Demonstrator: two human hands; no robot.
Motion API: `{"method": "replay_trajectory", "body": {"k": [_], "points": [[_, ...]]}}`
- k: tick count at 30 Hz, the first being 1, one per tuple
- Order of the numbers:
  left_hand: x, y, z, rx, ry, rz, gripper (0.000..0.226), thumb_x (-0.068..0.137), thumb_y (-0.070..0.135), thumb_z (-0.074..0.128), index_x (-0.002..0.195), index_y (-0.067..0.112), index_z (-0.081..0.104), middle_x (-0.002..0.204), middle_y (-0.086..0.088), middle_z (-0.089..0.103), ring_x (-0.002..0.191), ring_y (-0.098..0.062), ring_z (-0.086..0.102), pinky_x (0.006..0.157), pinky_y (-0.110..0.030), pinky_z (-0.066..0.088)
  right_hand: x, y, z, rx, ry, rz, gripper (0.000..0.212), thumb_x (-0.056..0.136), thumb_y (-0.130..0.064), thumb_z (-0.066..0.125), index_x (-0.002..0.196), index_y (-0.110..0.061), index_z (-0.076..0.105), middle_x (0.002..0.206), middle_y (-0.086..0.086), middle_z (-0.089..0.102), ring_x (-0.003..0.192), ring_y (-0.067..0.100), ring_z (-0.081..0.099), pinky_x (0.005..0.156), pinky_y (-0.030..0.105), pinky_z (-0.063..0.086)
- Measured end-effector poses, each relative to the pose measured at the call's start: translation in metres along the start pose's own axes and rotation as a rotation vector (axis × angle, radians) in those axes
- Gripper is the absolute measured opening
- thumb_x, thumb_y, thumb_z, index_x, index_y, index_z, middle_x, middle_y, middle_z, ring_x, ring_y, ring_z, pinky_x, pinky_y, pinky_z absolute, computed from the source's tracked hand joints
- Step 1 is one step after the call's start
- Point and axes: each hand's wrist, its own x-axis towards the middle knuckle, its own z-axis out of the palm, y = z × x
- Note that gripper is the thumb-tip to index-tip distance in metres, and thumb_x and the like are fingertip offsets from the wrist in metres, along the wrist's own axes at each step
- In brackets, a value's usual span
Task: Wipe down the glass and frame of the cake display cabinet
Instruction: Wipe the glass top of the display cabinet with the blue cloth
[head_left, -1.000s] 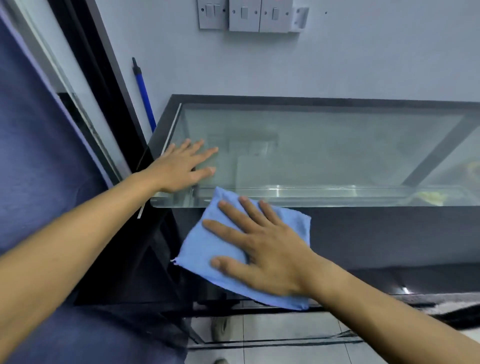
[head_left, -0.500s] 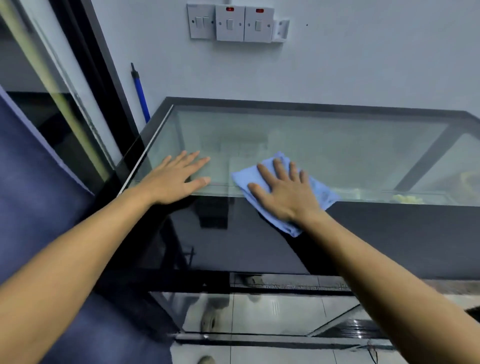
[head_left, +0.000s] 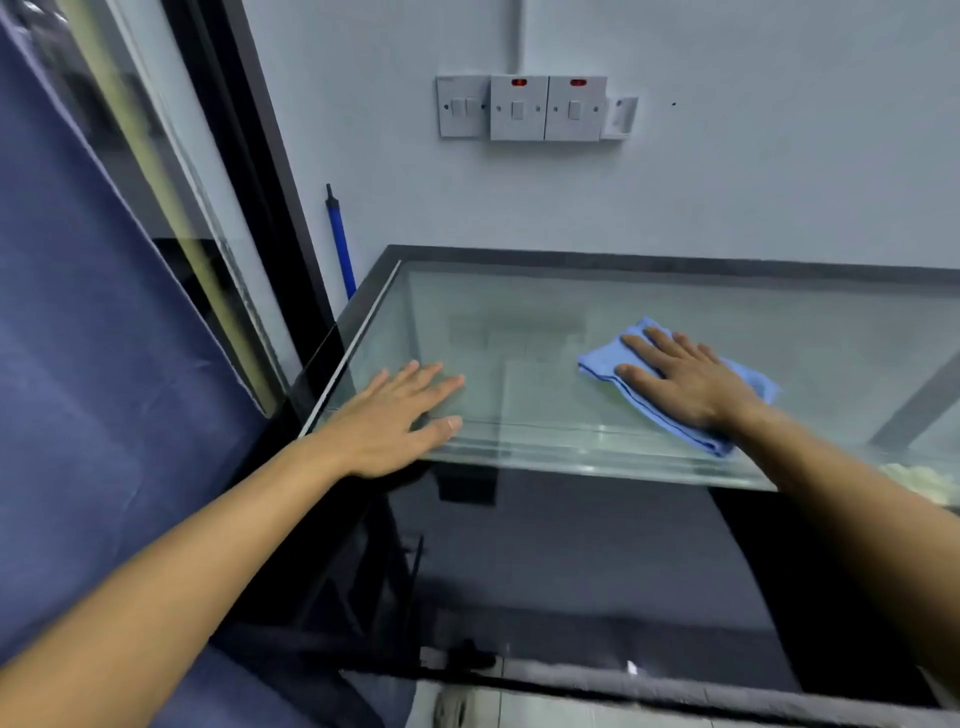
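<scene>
Right hand (head_left: 688, 387), its grip flat and holding nothing, presses a folded blue microfibre cloth (head_left: 675, 384) onto the cabinet's clear glass top panel (head_left: 519, 322); left hand (head_left: 395, 421), likewise flat, rests well apart from it, near the black frame corner (head_left: 363, 296).

On the glass top (head_left: 545, 332) of the cabinet, the left hand (head_left: 387, 418) was laid near the left corner, and the cloth (head_left: 644, 395) was pressed under the right hand (head_left: 685, 379), further right.
</scene>
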Motion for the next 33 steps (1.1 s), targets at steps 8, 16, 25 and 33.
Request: {"method": "replay_trajectory", "body": {"k": [8,16,25,33], "points": [[0.035,-0.071,-0.017,-0.061,0.058,-0.204,0.069,0.099,0.071,0.011,0.162,0.045,-0.003,0.169,0.019,-0.015,0.154,-0.002,-0.022,0.129,-0.036,-0.011,0.158,-0.162,0.025,0.028,0.060,0.059,0.075,0.098,-0.073,0.024,0.163,-0.036,0.024,0.174,0.008,0.010,0.158,0.038,0.008,0.125,0.056,0.009],[0.034,-0.073,-0.013,-0.001,0.056,-0.199,0.069,0.093,0.078,0.002,0.154,0.054,-0.019,0.166,0.019,-0.025,0.151,-0.003,-0.030,0.127,-0.034,-0.015,0.127,-0.159,0.034,0.032,-0.031,-0.273,0.069,0.098,-0.077,0.026,0.161,-0.052,0.017,0.174,-0.012,0.007,0.161,0.021,0.003,0.129,0.048,0.001],[0.038,-0.074,-0.015,0.022,0.041,-0.203,0.085,0.077,0.089,-0.014,0.154,0.052,-0.020,0.164,0.020,-0.031,0.150,-0.005,-0.034,0.127,-0.036,-0.016,0.174,-0.110,0.016,0.147,0.006,0.165,0.077,0.095,-0.081,0.019,0.163,-0.045,0.017,0.175,-0.006,-0.001,0.161,0.032,-0.006,0.124,0.060,-0.008],[0.120,0.005,-0.049,-0.140,0.173,-0.171,0.076,0.102,0.065,0.036,0.165,0.029,0.016,0.174,0.003,0.002,0.161,-0.027,-0.001,0.129,-0.042,0.006,0.163,0.004,-0.028,0.122,0.034,0.273,0.064,0.107,-0.056,0.030,0.165,-0.031,0.021,0.175,0.003,0.006,0.161,0.032,0.001,0.127,0.057,0.002]]}}
